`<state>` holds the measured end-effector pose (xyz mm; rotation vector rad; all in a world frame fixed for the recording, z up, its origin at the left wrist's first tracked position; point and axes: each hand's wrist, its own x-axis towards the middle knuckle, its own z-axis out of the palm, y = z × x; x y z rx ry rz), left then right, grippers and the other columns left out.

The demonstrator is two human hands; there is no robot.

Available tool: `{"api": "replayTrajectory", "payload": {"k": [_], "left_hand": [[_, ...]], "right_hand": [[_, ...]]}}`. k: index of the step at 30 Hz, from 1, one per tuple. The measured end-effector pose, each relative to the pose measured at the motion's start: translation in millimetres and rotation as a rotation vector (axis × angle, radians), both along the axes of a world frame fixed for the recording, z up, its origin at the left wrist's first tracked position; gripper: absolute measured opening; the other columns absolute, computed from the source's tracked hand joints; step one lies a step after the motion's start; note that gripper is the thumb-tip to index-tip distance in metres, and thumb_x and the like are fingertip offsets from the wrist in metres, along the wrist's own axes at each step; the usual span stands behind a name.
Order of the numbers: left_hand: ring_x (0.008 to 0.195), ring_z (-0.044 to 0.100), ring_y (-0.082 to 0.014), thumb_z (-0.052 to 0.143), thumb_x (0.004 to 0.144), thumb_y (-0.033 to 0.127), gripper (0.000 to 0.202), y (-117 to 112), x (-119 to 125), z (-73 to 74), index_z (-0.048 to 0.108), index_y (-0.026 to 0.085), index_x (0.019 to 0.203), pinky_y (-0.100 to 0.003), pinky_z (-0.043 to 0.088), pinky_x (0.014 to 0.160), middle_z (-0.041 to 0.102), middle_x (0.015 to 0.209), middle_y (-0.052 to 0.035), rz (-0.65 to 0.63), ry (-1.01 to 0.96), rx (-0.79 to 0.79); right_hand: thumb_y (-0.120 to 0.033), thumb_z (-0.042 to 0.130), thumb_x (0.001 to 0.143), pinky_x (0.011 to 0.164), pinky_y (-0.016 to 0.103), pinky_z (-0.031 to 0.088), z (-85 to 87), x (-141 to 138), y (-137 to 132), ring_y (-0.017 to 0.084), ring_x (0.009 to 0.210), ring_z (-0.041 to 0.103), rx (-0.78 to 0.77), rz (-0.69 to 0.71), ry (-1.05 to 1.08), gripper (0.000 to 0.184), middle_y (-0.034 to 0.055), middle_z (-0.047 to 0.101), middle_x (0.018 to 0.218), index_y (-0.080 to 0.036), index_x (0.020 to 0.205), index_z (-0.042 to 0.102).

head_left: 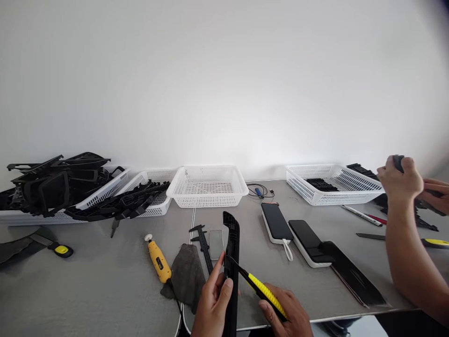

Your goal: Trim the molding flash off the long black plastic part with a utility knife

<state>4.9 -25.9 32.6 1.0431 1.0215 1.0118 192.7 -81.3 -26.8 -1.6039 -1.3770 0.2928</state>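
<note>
My left hand point(212, 299) is closed around a long black plastic part point(232, 248) that stands tilted up from the table's front edge. My right hand point(287, 313) grips a yellow and black utility knife point(261, 289). Its blade end rests against the side of the black part, just above my left thumb. A dark grey cloth point(185, 274), a black caliper point(203, 243) and a small phone point(216, 242) lie just left of the part.
A yellow rotary tool point(158, 260) lies left of the cloth. White baskets point(207, 186) line the back, some holding black parts point(52, 185). Two power banks point(277, 223) and a black strip point(354, 276) lie to the right. Another person's arm and hands point(400, 180) work at the right edge.
</note>
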Motion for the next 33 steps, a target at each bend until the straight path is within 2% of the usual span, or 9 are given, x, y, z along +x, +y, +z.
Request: {"api": "replayTrajectory", "payload": {"k": [5, 8, 14, 19, 23, 26, 30, 33], "left_hand": [[0.093, 0.07, -0.025, 0.066, 0.093, 0.065, 0.087, 0, -3, -2.9, 0.039, 0.022, 0.164, -0.037, 0.057, 0.092, 0.076, 0.106, -0.0084, -0.058, 0.025, 0.066], [0.091, 0.071, -0.0256, 0.065, 0.093, 0.065, 0.086, 1, -6, -5.3, 0.041, 0.021, 0.163, -0.037, 0.059, 0.09, 0.077, 0.102, -0.0087, -0.075, 0.062, 0.084], [0.12, 0.07, -0.0322, 0.072, 0.088, 0.064, 0.083, 1, -5, -1.1, 0.052, 0.024, 0.157, -0.038, 0.058, 0.1, 0.073, 0.136, -0.0141, -0.028, 0.06, 0.045], [0.11, 0.074, -0.0297, 0.066, 0.093, 0.063, 0.084, -1, -4, 2.6, 0.043, 0.022, 0.162, -0.037, 0.059, 0.095, 0.079, 0.119, -0.0128, -0.071, 0.054, 0.024], [0.11, 0.073, -0.0301, 0.064, 0.096, 0.062, 0.081, -1, -4, -2.6, 0.043, 0.021, 0.162, -0.039, 0.057, 0.097, 0.075, 0.13, -0.0145, -0.081, 0.029, 0.042], [0.103, 0.075, -0.0283, 0.062, 0.097, 0.062, 0.082, -1, -3, -9.3, 0.04, 0.02, 0.163, -0.038, 0.057, 0.094, 0.078, 0.121, -0.0132, -0.09, 0.031, 0.046], [0.095, 0.076, -0.0276, 0.067, 0.093, 0.057, 0.072, 0, -3, -21.8, 0.054, 0.018, 0.153, -0.038, 0.058, 0.089, 0.079, 0.115, -0.0128, -0.013, -0.002, 0.047], [0.11, 0.074, -0.0302, 0.075, 0.086, 0.051, 0.063, 0, -2, -26.5, 0.063, 0.02, 0.139, -0.038, 0.056, 0.098, 0.077, 0.124, -0.0133, 0.032, -0.031, 0.077]], "right_hand": [[-0.072, 0.055, 0.096, 0.081, 0.035, 0.061, 5.7, 0, 0, 0.027, 0.092, 0.075, -0.031, -0.064, 0.04, 0.055, 0.0086, 0.082, 0.1, -0.026, 0.109, 0.081], [-0.072, 0.056, 0.095, 0.079, 0.034, 0.061, 8.3, 1, -1, 0.027, 0.09, 0.075, -0.009, -0.019, 0.075, 0.053, 0.0081, 0.082, 0.099, -0.026, 0.107, 0.082], [-0.07, 0.057, 0.095, 0.077, 0.034, 0.06, 14.7, 1, -3, 0.027, 0.088, 0.075, -0.006, 0.077, 0.091, 0.05, 0.0077, 0.083, 0.097, -0.028, 0.104, 0.083], [-0.069, 0.058, 0.096, 0.078, 0.034, 0.06, 15.2, 0, -4, 0.027, 0.09, 0.076, -0.042, 0.027, 0.104, 0.05, 0.0074, 0.083, 0.101, -0.027, 0.109, 0.082], [-0.07, 0.06, 0.094, 0.078, 0.033, 0.061, 12.7, 1, -5, 0.027, 0.09, 0.076, -0.016, 0.056, 0.115, 0.05, 0.0071, 0.083, 0.101, -0.027, 0.105, 0.083], [-0.07, 0.061, 0.093, 0.08, 0.032, 0.061, 11.8, 1, -5, 0.026, 0.092, 0.077, -0.035, 0.022, 0.141, 0.051, 0.0069, 0.083, 0.102, -0.026, 0.107, 0.082], [-0.07, 0.062, 0.093, 0.078, 0.03, 0.061, 13.9, 0, -4, 0.025, 0.09, 0.077, -0.045, 0.016, 0.158, 0.051, 0.007, 0.083, 0.1, -0.025, 0.106, 0.083], [-0.069, 0.063, 0.093, 0.077, 0.032, 0.061, 16.1, 1, -5, 0.026, 0.087, 0.076, -0.004, 0.053, 0.131, 0.049, 0.008, 0.083, 0.098, -0.025, 0.102, 0.084]]}}
